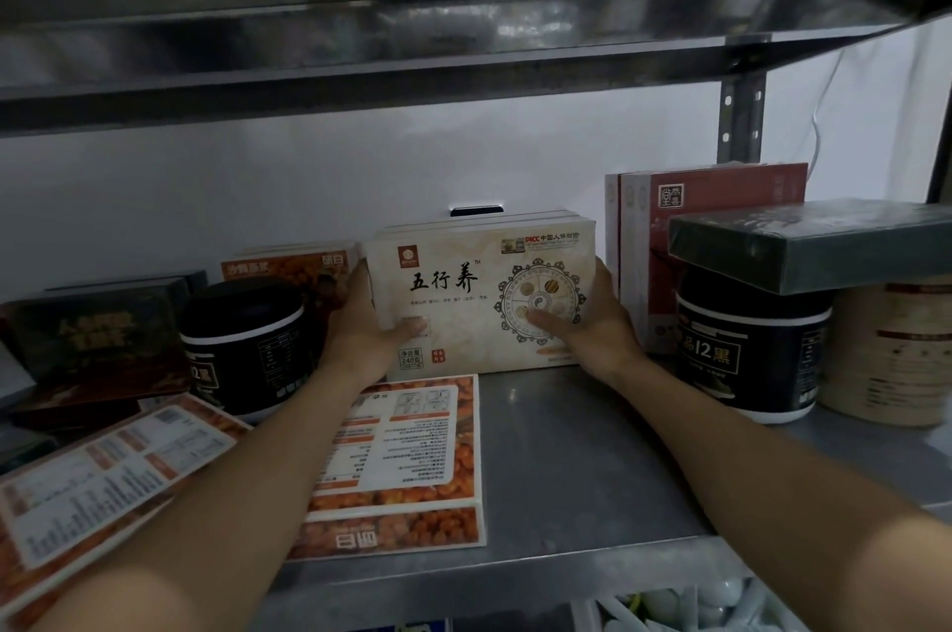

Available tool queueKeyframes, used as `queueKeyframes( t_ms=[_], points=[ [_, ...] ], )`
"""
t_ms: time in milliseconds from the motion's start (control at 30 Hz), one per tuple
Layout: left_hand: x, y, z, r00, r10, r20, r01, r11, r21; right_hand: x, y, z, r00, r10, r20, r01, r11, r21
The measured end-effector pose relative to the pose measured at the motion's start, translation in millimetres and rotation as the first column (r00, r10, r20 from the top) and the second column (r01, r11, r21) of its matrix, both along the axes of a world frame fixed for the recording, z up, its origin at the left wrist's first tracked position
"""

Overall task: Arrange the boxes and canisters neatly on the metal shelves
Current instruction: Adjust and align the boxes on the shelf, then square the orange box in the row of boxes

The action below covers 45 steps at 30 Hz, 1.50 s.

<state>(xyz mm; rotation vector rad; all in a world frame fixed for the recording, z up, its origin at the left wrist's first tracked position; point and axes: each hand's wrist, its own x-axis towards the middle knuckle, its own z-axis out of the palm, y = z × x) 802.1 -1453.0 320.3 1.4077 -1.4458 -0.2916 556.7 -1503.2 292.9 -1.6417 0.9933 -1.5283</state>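
Left hand [360, 325] at nine o'clock and right hand [592, 322] at three clasp the cream box [463, 240], thumbs pressed on its front. It seems stiff, light cardboard, so the side edges suit.

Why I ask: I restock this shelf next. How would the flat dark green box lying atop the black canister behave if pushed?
The flat dark green box probably slides easily: its wrapping looks glossy. Perched on the black canister, it could tip off if shoved. Its straight edges suggest it is stiff.
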Motion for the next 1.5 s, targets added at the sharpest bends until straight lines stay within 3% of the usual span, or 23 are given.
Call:
queueKeyframes(
  t_ms=[367,533,733,800,900,1100,1200,1500],
  points=[
    [7.3,6.2,9.7,0.987,0.070,0.144,-0.083,0.993,0.085,6.4,6.0,0.8,0.988,-0.146,-0.052,0.147,0.988,0.035],
    [16.0,29.9,10.0,0.963,0.083,0.257,-0.098,0.994,0.047,7.6,17.0,5.6,0.903,-0.359,-0.234,0.337,0.932,-0.130],
    [38.0,66.6,13.7,0.921,0.122,0.370,-0.117,0.992,-0.038,22.7,52.6,13.8,0.842,-0.441,-0.310,0.341,0.882,-0.326],
    [46.9,76.6,13.3,0.919,0.120,0.376,-0.121,0.992,-0.023,30.7,67.8,12.7,0.860,-0.383,-0.338,0.272,0.903,-0.332],
    [56.8,89.5,10.7,0.921,0.121,0.371,-0.125,0.992,-0.013,41.5,94.0,13.8,0.885,-0.144,-0.444,0.053,0.976,-0.211],
    [66.1,115.3,-0.1,0.905,0.066,0.420,-0.078,0.997,0.012,43.6,132.4,8.2,0.714,0.312,-0.627,-0.371,0.928,0.038],
    [67.9,125.7,-4.3,0.905,0.068,0.421,-0.080,0.997,0.010,42.6,139.9,0.8,0.622,0.326,-0.712,-0.424,0.904,0.044],
    [76.7,132.2,-1.5,0.902,0.143,0.407,-0.150,0.989,-0.016,44.9,145.7,-0.9,0.604,0.259,-0.754,-0.389,0.921,0.005]
  ],
)
